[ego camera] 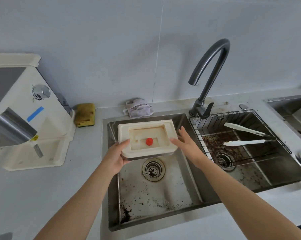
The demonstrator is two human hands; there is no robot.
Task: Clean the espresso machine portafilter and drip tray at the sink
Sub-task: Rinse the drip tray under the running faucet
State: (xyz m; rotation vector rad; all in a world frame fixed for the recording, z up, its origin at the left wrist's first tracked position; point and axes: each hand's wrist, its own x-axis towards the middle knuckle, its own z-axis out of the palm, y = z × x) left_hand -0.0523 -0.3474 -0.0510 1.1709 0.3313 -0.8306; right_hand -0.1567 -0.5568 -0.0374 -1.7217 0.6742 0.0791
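Left hand [117,155] grip holds tray [147,138] near-left corner over sink [163,193]; right hand [185,142] open, touching right edge; tap [209,66] lies far-right.

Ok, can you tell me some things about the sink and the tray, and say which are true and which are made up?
1. The left hand grips the drip tray. True.
2. Water runs from the faucet. False: no water shows.
3. A red float sits in the tray. True.
4. The tongs lie on the counter. False: they rest on the wire rack.
5. The sponge is in the sink. False: it sits on the counter.
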